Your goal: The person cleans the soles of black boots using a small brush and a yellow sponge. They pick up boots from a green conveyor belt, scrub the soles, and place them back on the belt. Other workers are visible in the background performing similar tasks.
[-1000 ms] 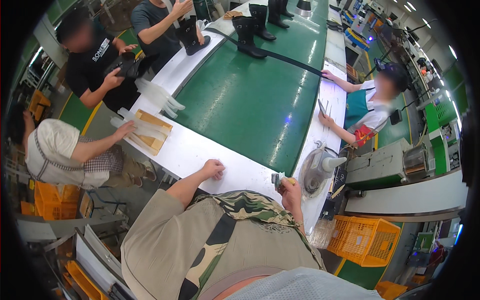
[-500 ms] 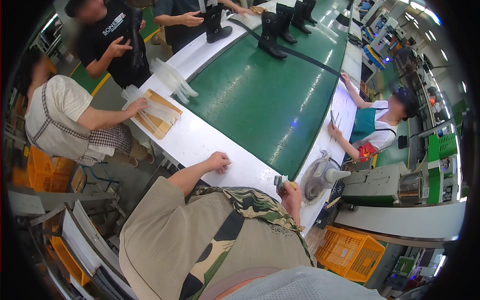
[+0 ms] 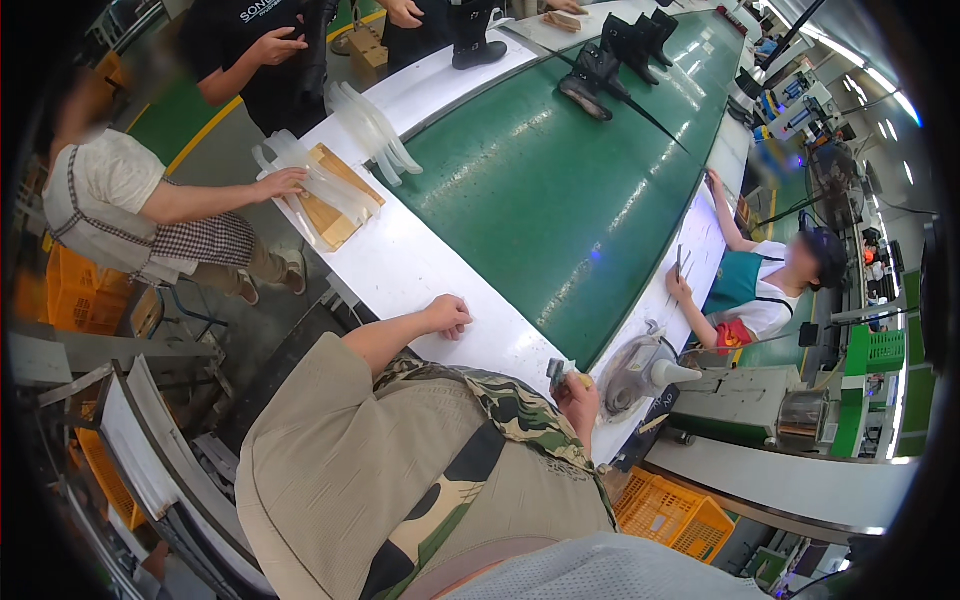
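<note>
The left hand (image 3: pixel 447 316) rests as a loose fist, empty, on the white worktop (image 3: pixel 400 265) just left of the frame's centre. The right hand (image 3: pixel 578 392), lower and to the right, is closed around a small tool (image 3: pixel 556 371) with a grey head and a yellowish handle, held just over the worktop's near edge. The two hands are well apart. Right of the right hand stands a round grey machine (image 3: pixel 640 375) with a cone-shaped part pointing away. A green belt (image 3: pixel 560 190) runs up the middle of the frame, carrying black boots (image 3: pixel 605 65) at the upper end. At the upper left another person's hand (image 3: pixel 280 184) presses clear strips (image 3: pixel 330 190) onto a wooden board (image 3: pixel 335 205); at the right a seated person in a teal apron works with a thin tool (image 3: pixel 679 262). As a judgement: the tool sits right at the worktop's edge, so a loosened grip could drop it to the floor, and the right hand is near enough to the machine that a careless swing could knock against it.
</note>
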### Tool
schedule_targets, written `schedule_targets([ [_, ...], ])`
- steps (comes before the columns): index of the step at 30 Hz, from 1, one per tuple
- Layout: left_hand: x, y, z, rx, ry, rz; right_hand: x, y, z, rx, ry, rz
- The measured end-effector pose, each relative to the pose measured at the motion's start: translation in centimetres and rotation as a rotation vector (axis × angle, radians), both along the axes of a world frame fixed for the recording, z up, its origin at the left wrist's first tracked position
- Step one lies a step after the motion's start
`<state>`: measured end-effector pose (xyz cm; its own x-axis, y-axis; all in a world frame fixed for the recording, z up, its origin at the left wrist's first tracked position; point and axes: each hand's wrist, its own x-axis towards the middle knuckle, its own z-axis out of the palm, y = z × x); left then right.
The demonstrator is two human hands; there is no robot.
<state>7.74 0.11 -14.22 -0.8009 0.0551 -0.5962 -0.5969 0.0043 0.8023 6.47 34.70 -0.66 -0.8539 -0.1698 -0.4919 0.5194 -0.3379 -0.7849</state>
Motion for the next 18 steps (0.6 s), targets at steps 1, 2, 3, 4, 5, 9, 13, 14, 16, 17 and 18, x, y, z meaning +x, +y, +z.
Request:
schedule_targets([
  [1, 0.0, 0.1, 0.0, 0.001, 0.003, 0.004, -0.1, 0.2, -0.6, -0.013, 0.003, 0.014],
  [2, -0.1, 0.1, 0.0, 0.002, 0.005, 0.005, -0.3, 0.2, -0.9, -0.027, 0.006, 0.025],
  [3, -0.1, 0.1, 0.0, 0.003, 0.008, 0.004, -0.4, 0.4, -1.2, -0.040, 0.009, 0.034],
  [4, -0.1, 0.2, 0.0, 0.007, 0.007, 0.007, -0.3, 0.6, -1.4, -0.021, 0.011, 0.033],
  [5, -0.1, 0.1, -0.1, 0.004, 0.007, 0.005, -0.4, 0.1, -1.1, -0.008, 0.014, 0.027],
  [9, -0.1, 0.1, -0.3, 0.010, 0.009, 0.011, 0.2, -1.3, 0.9, 0.043, 0.001, -0.027],
  [13, -0.2, 0.4, -0.2, -0.001, 0.005, 0.003, 0.6, -0.4, 0.3, 0.039, 0.011, -0.047],
  [14, -0.2, 0.3, -0.3, -0.003, -0.002, 0.002, 0.8, -0.2, 0.1, 0.036, 0.009, -0.048],
  [16, -0.3, 0.5, -0.5, -0.001, -0.009, 0.007, 1.1, 0.2, 0.0, 0.032, 0.006, -0.050],
  [17, -0.3, 0.5, -0.6, -0.001, -0.008, 0.007, 1.2, 0.2, 0.1, 0.028, 0.003, -0.055],
  [18, -0.4, 0.6, -0.7, 0.000, -0.007, 0.008, 1.3, 0.3, 0.2, 0.024, 0.001, -0.061],
])
